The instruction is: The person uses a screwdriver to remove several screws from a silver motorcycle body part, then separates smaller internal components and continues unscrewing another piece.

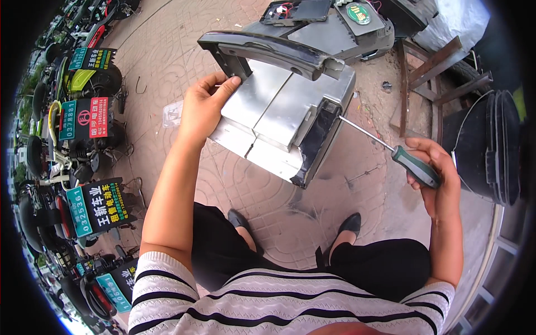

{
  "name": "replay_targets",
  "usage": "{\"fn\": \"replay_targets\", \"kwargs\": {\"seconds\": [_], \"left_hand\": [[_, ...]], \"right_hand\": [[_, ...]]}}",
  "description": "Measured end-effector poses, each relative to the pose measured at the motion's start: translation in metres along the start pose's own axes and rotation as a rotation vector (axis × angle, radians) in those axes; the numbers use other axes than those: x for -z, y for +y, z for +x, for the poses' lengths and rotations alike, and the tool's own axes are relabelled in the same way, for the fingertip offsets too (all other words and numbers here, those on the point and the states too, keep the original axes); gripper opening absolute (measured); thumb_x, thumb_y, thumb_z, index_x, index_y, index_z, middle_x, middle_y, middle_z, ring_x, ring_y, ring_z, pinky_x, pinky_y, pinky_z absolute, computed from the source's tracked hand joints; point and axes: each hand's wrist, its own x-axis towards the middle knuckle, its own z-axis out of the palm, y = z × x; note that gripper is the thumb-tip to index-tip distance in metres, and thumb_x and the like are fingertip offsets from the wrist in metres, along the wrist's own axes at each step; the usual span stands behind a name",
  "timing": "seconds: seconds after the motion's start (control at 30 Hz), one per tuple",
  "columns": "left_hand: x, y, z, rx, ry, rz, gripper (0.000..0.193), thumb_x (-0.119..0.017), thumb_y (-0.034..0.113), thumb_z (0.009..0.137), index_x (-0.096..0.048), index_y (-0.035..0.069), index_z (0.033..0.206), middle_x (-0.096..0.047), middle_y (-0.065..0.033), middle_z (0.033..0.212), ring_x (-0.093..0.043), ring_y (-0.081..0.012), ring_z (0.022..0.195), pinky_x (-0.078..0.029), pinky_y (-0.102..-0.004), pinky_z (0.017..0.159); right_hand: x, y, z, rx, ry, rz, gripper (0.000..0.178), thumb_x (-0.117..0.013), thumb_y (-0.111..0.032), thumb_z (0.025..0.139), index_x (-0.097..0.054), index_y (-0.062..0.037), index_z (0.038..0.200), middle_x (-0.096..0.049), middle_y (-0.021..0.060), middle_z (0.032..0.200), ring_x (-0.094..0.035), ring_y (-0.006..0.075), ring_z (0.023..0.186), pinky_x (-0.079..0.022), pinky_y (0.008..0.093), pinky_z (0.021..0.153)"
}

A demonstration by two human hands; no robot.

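A silver metal battery-like case (262,92) stands tilted in front of me, with a thick black carrying handle (262,47) arching over its far side. My left hand (211,103) grips the case's left edge, thumb on the top face and fingers curled beyond it, partly hidden. In my right hand (432,170) is a screwdriver (414,166) with a grey-green handle, my fingers wrapped round it. Its long shaft points left, and the tip meets the black end panel (322,137) on the right side of the case. Whether a screw sits under the tip is too small to tell.
Grey plastic housings (324,39) and an open black tray (295,11) with red wires lie beyond the case. A brown frame stool (427,84) and a black bin (474,148) stand to the right. Parked electric scooters (92,131) line the left; a clear plastic piece (173,114) lies on the paving.
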Motion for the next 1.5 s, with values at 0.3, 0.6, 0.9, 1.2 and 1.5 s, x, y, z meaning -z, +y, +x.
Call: {"fn": "replay_targets", "kwargs": {"seconds": [0.3,0.6,0.9,1.2,1.5], "left_hand": [[0.002,-0.004,0.000,-0.017,0.026,-0.043,0.030,-0.073,0.024,0.086,-0.070,-0.002,0.099,-0.068,-0.0065,0.075,-0.059,-0.0090,0.066,-0.047,-0.0259,0.060],[0.001,-0.002,0.000,-0.033,0.008,-0.009,0.026,-0.074,0.022,0.085,-0.069,-0.001,0.098,-0.070,-0.0067,0.078,-0.063,-0.0100,0.071,-0.050,-0.0270,0.064],[0.006,0.005,-0.004,-0.004,0.002,-0.046,0.028,-0.075,0.022,0.084,-0.070,-0.001,0.098,-0.070,-0.0078,0.078,-0.064,-0.0108,0.070,-0.050,-0.0278,0.064],[0.003,0.005,-0.002,-0.016,0.015,-0.021,0.026,-0.075,0.020,0.084,-0.070,-0.001,0.097,-0.070,-0.0077,0.077,-0.064,-0.0107,0.069,-0.050,-0.0279,0.064],[0.002,0.005,-0.003,-0.034,0.027,-0.018,0.027,-0.075,0.022,0.084,-0.070,-0.001,0.096,-0.070,-0.0082,0.077,-0.064,-0.0111,0.069,-0.051,-0.0280,0.065]], "right_hand": [[0.008,-0.008,0.002,-0.462,-0.092,0.267,0.052,-0.054,-0.038,0.095,-0.056,0.0091,0.117,-0.064,0.0193,0.083,-0.041,0.0093,0.039,-0.030,0.0198,0.030],[-0.003,-0.004,-0.005,-0.086,-0.010,-0.499,0.029,-0.068,-0.002,0.083,-0.062,0.0010,0.111,-0.061,0.0090,0.079,-0.050,0.0082,0.054,-0.040,0.0209,0.050],[-0.012,0.001,-0.005,0.139,0.052,-0.846,0.025,-0.064,0.000,0.082,-0.060,0.0029,0.107,-0.061,0.0063,0.094,-0.057,0.0157,0.090,-0.044,0.0276,0.087],[-0.014,0.009,-0.005,0.507,0.073,-0.970,0.031,-0.064,0.002,0.078,-0.061,0.0044,0.109,-0.057,0.0090,0.095,-0.055,0.0182,0.092,-0.041,0.0276,0.090],[-0.010,0.018,-0.005,0.191,0.234,-0.473,0.040,-0.055,-0.023,0.097,-0.056,-0.0066,0.134,-0.064,0.0050,0.094,-0.050,0.0057,0.056,-0.033,0.0192,0.043]]}}
